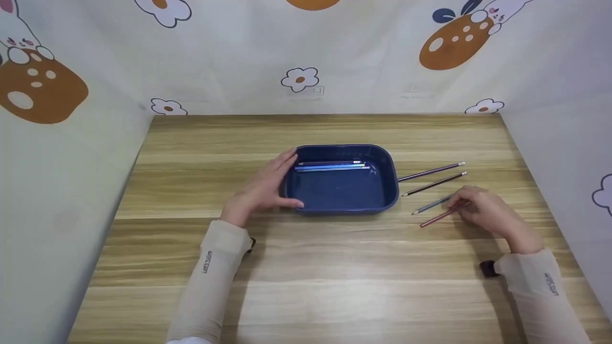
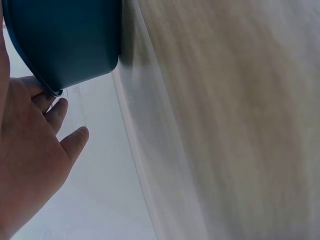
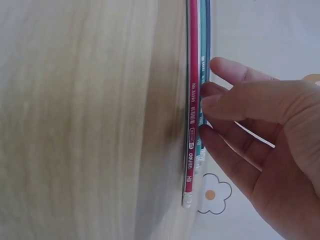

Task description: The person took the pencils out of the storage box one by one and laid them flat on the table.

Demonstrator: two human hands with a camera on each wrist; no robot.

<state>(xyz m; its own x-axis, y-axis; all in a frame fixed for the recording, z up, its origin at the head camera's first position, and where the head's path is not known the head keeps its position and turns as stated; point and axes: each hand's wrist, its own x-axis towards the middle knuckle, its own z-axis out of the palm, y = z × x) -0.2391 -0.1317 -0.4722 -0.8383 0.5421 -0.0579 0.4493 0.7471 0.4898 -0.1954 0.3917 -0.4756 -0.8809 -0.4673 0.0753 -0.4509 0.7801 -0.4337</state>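
Observation:
My left hand (image 1: 267,188) grips the left end of a dark blue rectangular plastic bin (image 1: 389,208), thumb over the front rim and fingertips at the back-left corner. Several pencils (image 1: 330,167) lie along the bin's back side. On the table to the right, my right hand (image 1: 483,210) bends down over a blue-green pencil (image 1: 428,207), whose eraser end it covers from above. In the right wrist view, thumb and fingertips meet at that blue-green pencil. A pinkish-red pencil (image 3: 192,115) runs alongside, nearer the camera, with nothing covering it there.
A dark purple pencil (image 1: 432,171) and a black pencil (image 1: 435,184) lie to the right of the bin, eraser ends pointing right. The wood-grain table (image 1: 344,282) is bordered by pale patterned walls (image 1: 239,67) at the back and both sides.

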